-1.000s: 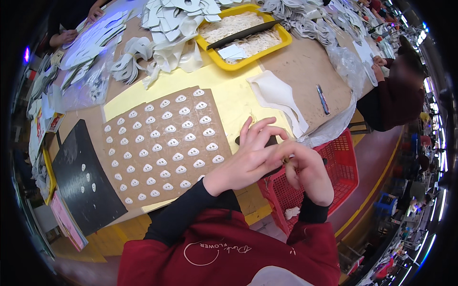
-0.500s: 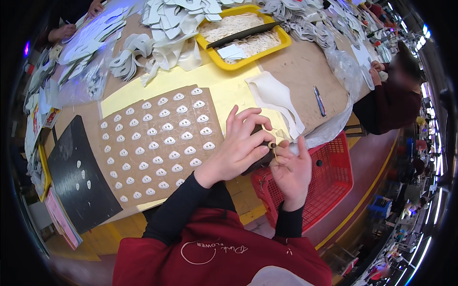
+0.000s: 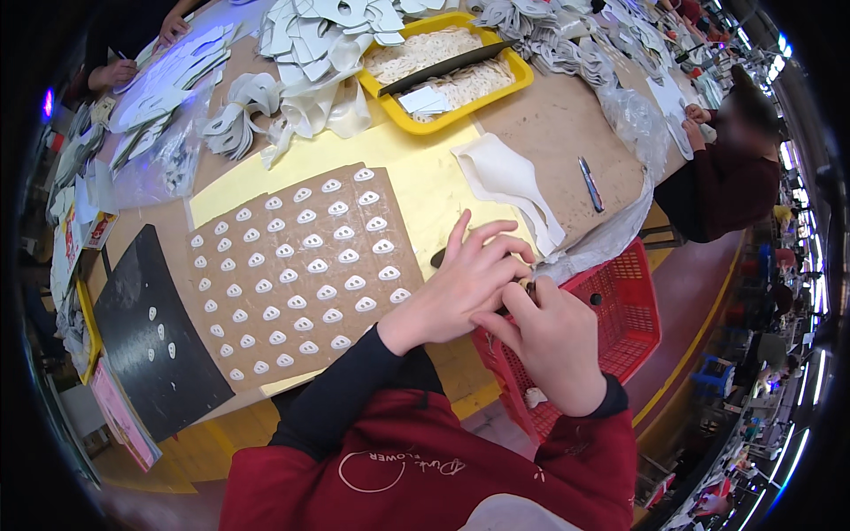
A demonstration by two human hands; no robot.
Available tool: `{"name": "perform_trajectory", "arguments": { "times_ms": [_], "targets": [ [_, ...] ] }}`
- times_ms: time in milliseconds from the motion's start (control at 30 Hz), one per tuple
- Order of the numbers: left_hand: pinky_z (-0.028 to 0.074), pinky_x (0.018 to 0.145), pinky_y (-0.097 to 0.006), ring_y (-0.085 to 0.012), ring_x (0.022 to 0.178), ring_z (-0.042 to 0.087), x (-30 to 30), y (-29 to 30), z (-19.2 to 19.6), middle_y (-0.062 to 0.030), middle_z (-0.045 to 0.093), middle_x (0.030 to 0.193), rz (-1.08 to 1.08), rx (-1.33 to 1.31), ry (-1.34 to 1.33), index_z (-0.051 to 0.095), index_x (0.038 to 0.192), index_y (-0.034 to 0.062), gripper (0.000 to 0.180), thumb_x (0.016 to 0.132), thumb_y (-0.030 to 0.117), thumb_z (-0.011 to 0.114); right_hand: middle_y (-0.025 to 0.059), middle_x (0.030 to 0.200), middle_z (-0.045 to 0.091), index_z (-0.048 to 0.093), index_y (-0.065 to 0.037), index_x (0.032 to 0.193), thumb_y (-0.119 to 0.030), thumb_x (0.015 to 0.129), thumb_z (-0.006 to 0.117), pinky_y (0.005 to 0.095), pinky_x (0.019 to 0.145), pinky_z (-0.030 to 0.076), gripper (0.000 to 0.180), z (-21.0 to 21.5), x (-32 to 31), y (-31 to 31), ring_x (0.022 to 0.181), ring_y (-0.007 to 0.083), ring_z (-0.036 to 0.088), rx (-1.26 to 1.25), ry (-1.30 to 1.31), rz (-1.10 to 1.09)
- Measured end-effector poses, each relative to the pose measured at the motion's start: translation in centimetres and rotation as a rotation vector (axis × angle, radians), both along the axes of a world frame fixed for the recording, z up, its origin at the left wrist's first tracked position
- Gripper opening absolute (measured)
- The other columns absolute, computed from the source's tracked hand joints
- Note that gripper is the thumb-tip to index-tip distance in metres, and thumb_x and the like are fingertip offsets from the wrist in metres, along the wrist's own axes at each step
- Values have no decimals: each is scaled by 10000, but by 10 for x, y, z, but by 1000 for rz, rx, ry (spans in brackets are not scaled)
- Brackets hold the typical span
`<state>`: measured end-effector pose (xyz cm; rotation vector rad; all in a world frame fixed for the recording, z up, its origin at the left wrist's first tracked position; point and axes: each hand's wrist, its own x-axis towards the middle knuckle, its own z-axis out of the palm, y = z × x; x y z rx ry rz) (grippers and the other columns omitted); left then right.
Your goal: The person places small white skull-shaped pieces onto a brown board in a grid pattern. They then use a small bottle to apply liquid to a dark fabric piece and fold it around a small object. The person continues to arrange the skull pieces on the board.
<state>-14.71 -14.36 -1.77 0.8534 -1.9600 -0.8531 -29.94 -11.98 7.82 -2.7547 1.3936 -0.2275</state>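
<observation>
My left hand (image 3: 469, 288) is curled over a dark, rounded object (image 3: 438, 257), mostly hidden beneath it; only a dark end shows by the fingers. Close against the left fingertips, my right hand (image 3: 558, 341) is closed, thumb and index finger pinched together. A small yellowish and dark tip (image 3: 529, 286) shows between the two hands, too covered to identify. Left of them lies a brown board (image 3: 292, 239) with rows of small white rounded-triangle pieces (image 3: 312, 241), each with two dark marks. Beyond my fingers, a cream fabric piece (image 3: 505, 173) rests on yellow sheeting (image 3: 425, 186).
A yellow tray (image 3: 425, 126) of pale pieces holds a black strip (image 3: 447, 66). A utility knife (image 3: 591, 184) lies on the right. Below the table edge stands a red crate (image 3: 633, 301). A black board (image 3: 168, 345) is at left. Other people work at far left and right.
My right hand has turned over and closed from an open, palm-up pose. The thin yellowish strand by its fingers no longer shows. The left hand has shifted slightly, covering more of the dark object.
</observation>
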Motion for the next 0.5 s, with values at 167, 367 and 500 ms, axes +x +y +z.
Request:
{"name": "perform_trajectory", "arguments": {
  "times_ms": [167,367,500],
  "targets": [
    [23,1155,-609,-320,1347,332,10,-3,-5,-42,522,1187,46,73,149,550,1058,112,185,947,228,457,101,981,540,593,-57,918,-150,803,760,308,702,486,224,-32,-19,7,853,231,589,239,-469,-2],
    [15,1159,-578,-332,1345,318,18,-3,-4,-62,521,1180,66,152,219,556,1045,90,220,966,255,434,75,1117,558,647,-93,846,-119,719,752,453,1023,310,166,-60,-22,0,1094,246,560,-220,-396,85],
    [11,1154,-594,-334,1345,318,17,0,-1,-57,517,1179,35,123,210,561,1046,95,222,969,262,436,53,1028,596,654,-126,732,-283,693,752,443,1060,271,190,-60,-29,-20,1060,253,626,-298,-486,372]
  ]
}}
